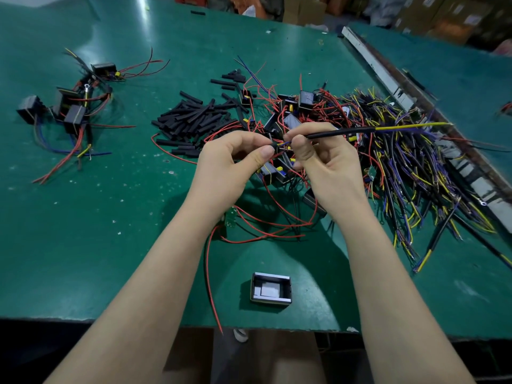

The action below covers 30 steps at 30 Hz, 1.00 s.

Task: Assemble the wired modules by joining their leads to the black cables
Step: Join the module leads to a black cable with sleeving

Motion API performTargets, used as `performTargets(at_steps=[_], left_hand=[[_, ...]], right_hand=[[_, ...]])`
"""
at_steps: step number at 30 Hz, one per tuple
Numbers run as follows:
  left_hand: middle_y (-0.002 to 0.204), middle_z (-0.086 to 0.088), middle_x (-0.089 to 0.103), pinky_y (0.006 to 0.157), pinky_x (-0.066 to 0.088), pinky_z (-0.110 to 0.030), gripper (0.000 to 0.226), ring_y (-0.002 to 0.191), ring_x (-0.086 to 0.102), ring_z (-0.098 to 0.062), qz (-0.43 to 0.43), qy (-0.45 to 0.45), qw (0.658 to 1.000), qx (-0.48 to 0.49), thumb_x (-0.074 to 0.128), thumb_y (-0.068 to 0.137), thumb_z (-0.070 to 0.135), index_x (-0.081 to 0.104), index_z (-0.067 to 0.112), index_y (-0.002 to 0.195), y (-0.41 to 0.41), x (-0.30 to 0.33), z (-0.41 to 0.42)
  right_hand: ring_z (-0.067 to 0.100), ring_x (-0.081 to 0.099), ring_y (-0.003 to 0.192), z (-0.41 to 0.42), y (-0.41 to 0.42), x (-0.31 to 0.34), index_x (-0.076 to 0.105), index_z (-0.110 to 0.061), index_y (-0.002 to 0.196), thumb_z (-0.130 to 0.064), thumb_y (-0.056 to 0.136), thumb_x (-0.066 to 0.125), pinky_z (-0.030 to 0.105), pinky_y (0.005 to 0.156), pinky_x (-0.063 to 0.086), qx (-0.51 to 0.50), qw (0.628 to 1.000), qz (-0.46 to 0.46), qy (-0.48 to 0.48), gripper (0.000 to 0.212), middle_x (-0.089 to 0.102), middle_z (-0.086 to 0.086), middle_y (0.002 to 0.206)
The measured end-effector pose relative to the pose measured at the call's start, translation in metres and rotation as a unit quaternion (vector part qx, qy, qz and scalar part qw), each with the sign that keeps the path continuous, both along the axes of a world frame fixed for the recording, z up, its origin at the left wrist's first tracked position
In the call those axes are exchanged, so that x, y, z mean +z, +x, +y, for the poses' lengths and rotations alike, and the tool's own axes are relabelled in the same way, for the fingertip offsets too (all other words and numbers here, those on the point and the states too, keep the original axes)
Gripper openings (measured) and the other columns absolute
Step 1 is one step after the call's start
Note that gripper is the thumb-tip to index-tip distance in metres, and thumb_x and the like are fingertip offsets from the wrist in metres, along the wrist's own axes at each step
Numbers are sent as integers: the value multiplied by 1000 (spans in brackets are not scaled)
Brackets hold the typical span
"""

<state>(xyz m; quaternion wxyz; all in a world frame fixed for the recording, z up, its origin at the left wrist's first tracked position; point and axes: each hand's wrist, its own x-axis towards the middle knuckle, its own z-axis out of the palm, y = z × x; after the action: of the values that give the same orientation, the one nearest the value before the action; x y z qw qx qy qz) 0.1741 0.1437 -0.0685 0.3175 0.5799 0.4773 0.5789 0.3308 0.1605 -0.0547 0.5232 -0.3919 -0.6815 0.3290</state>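
Observation:
My right hand [324,164] pinches a black cable [340,132] near its end; the cable runs right, with yellow and blue wires fanning out of its far end. My left hand [235,159] pinches a short black sleeve piece [273,147] facing the cable's tip. Thin yellow and blue leads show between the two. Both hands hover above a heap of black wired modules with red leads [285,120]. A single open black module [271,288] lies near the table's front edge.
Black sleeve tubes [191,115] are piled left of centre. A mass of black cables with yellow and blue wires [410,167] covers the right. Several wired modules [69,106] lie far left. A metal rail [388,79] runs along the right. The green table [97,245] carries all of it.

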Motion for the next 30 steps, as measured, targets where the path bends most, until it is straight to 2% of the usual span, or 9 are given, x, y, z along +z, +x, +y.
performTargets(at_steps=[3,7,12,14,16,18,23,27,30], left_hand=[[78,7,68,72,48,-15,10,72,60,-1,-18,-8,999,-28,69,86,13,68,23,86,0,0,0],[74,12,66,69,46,-12,11,69,58,2,-19,-12,998,-50,69,86,14,68,25,84,0,0,0],[79,4,70,77,50,-22,11,76,62,-8,-33,-16,997,-61,69,86,14,68,26,85,-1,0,1],[79,1,70,75,49,-23,10,74,61,-7,-33,-21,998,-50,70,85,15,68,25,84,-1,-1,2],[77,2,69,70,49,-20,8,71,59,-5,-33,-23,998,-37,72,84,16,69,24,83,-1,-2,2],[75,7,68,67,47,-15,7,67,58,-1,-30,-21,999,-34,73,83,16,70,23,83,-1,-3,3],[78,13,69,68,45,-11,11,71,60,3,-22,-8,999,-37,75,81,13,69,19,88,0,-3,2],[77,23,70,71,44,-9,17,74,60,5,-20,13,999,-37,76,79,12,68,25,86,0,-1,2],[82,13,71,70,46,-11,17,76,61,1,-44,12,998,-44,76,79,11,68,24,86,1,-1,1]], right_hand=[[10,60,74,-1,-1,2,62,-23,93,-12,97,56,19,68,48,27,999,18,16,13,68,5,101],[7,58,66,-1,0,3,63,-25,92,-16,97,56,20,60,47,25,999,21,9,13,70,1,90],[11,47,60,0,-1,1,64,-29,91,-21,95,59,21,56,40,8,1000,20,12,11,69,15,86],[6,50,59,-1,-2,2,65,-27,90,-19,94,60,19,56,41,13,999,38,2,11,71,6,83],[4,51,58,-2,-3,3,66,-26,90,-17,93,61,18,56,43,18,998,57,-9,11,72,1,84],[6,51,56,-2,-4,3,67,-25,89,-15,93,61,18,55,43,19,998,62,-14,12,72,4,85],[4,50,57,-2,-5,1,67,-24,90,-12,93,62,16,54,42,10,999,33,-11,14,71,14,87],[4,52,58,-3,-6,0,67,-25,90,-11,93,62,15,55,43,15,999,39,-2,15,69,3,84],[7,51,55,-2,-5,1,69,-29,90,-16,93,61,15,54,42,30,996,75,-22,15,71,-4,82]])
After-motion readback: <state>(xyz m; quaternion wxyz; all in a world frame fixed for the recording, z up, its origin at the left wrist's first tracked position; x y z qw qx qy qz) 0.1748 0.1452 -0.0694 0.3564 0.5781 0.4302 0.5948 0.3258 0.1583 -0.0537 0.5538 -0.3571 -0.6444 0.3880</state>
